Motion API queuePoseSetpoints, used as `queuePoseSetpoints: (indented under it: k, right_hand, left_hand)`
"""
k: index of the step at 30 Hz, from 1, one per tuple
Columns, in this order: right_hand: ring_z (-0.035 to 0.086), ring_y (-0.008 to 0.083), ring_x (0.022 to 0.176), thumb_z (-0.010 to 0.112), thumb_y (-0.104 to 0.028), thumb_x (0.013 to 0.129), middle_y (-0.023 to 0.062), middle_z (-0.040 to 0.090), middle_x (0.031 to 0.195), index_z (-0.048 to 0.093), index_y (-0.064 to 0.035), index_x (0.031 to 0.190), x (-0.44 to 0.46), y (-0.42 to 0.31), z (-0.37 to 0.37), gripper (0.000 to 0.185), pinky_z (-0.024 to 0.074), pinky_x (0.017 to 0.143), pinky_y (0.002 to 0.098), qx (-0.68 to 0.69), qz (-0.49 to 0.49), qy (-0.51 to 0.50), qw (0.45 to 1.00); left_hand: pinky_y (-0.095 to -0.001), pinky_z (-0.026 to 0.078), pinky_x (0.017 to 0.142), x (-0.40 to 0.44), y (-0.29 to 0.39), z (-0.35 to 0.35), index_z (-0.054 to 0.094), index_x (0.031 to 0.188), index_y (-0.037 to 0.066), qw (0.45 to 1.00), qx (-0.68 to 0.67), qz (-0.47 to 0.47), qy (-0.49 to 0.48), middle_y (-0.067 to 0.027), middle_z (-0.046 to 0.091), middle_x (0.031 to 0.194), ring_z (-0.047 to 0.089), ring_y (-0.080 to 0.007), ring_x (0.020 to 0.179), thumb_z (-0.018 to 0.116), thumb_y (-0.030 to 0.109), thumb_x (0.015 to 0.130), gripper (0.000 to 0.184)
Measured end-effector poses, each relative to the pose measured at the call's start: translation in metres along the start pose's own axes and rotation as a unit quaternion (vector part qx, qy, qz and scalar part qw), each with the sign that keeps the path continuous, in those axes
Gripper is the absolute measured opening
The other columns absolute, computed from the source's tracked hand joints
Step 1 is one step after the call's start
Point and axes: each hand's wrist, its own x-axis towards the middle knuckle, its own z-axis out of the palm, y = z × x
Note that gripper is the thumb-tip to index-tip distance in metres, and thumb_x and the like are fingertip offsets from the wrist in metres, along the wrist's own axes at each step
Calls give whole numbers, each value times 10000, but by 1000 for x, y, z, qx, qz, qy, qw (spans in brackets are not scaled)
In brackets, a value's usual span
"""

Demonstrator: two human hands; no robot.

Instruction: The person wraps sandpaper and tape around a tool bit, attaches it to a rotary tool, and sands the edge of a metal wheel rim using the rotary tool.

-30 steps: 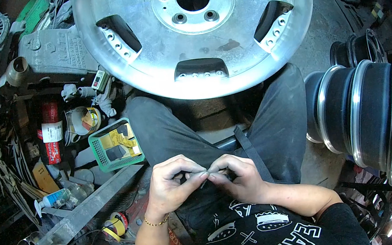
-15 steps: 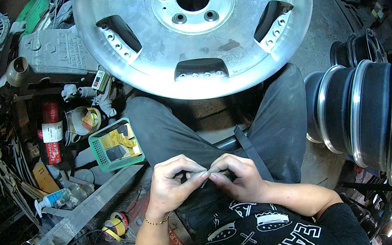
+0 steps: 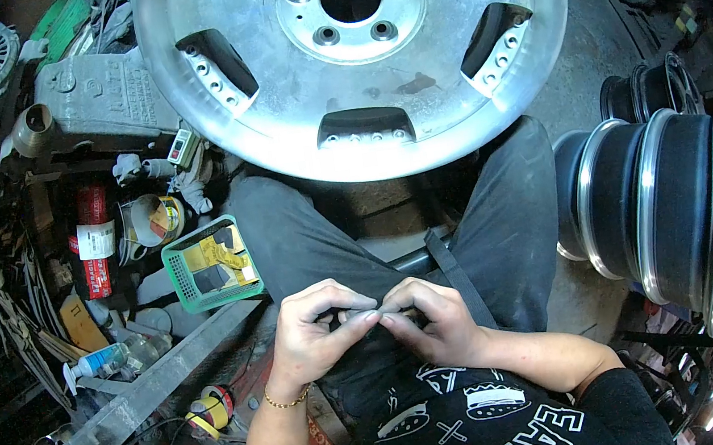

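My left hand (image 3: 321,331) and my right hand (image 3: 427,317) meet fingertip to fingertip above my lap, each with thumb and fingers pinched together. Whatever lies between the fingertips is too small to make out. A bracelet (image 3: 287,402) circles my left wrist. Beyond my knees a large silver wheel rim (image 3: 366,86) lies face up, with a round centre hole, bolt holes around it and dark slots near its edge. Neither hand touches the rim. To the left of my thigh sits a green basket (image 3: 182,284) holding yellow and dark pieces.
Several wheel rims (image 3: 657,210) stand on their sides at the right. On the left are a metal beam (image 3: 148,385), a spray bottle (image 3: 97,362), a red taped roll (image 3: 99,270), a round tin (image 3: 141,224) and yellow tape rolls (image 3: 210,411). A black strap (image 3: 459,281) crosses my lap.
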Motion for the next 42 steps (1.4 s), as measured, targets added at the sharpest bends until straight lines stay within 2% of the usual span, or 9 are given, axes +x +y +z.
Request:
queuePoseSetpoints:
  k: [2,6,17,20,27,30,37,39,42]
  right_hand:
    - [643,210,750,673,-27,864,141,642,885,595,21,956,0,4,0,130,507,639,296,-14,-36,3,999]
    - [642,205,749,671,-30,867,141,642,888,596,21,957,0,2,0,128,505,635,293,-15,-30,2,999]
    - [624,166,736,716,-50,839,108,637,880,611,7,937,-3,2,2,155,487,619,263,-7,4,20,1000]
    - [648,202,753,721,-26,827,124,636,871,607,13,949,-1,-2,1,171,516,651,294,-12,14,13,1000]
    - [649,202,749,724,-36,829,120,636,866,615,12,965,0,-4,2,181,515,647,295,-6,25,22,999]
    - [625,169,716,723,-64,838,106,640,848,630,4,935,-1,-1,2,151,488,619,271,3,19,21,1000]
    - [633,220,761,654,-91,895,122,651,848,649,17,960,1,0,0,127,496,681,310,-4,-22,12,1000]
    - [634,227,773,634,-92,909,127,652,858,649,22,971,0,0,0,130,496,692,316,-3,-32,7,999]
    - [629,257,772,614,-62,915,144,632,859,615,34,985,0,-1,0,119,503,688,342,2,-37,-3,999]
  left_hand:
    - [-240,446,607,0,-4,0,707,860,-3,1000,-6,16,-2,-78,674,779,584,-109,671,753,-11,767,105]
    - [-250,461,623,1,-2,-1,706,859,-6,1000,-7,26,-12,-93,684,796,621,-138,699,749,-11,766,103]
    - [-239,405,582,-1,1,2,698,813,8,1000,-4,1,8,-68,660,767,572,-117,664,754,15,753,83]
    - [-242,392,577,-1,2,3,694,802,8,1000,6,13,16,-70,656,765,572,-124,671,752,17,738,87]
    - [-263,435,609,1,7,3,685,811,1,999,38,24,7,-86,661,760,600,-155,681,731,22,754,76]
    - [-268,443,612,1,6,4,683,804,3,999,40,34,13,-88,660,755,601,-158,676,733,18,749,76]
    - [-262,438,606,0,4,2,680,786,11,999,35,34,11,-78,652,746,584,-149,663,750,4,727,92]
    - [-250,453,604,0,3,1,672,828,-1,997,43,55,-10,-79,657,770,577,-129,653,738,-13,772,88]
    - [-243,447,593,0,2,1,671,817,0,997,45,58,-6,-71,653,760,571,-119,641,752,-18,761,100]
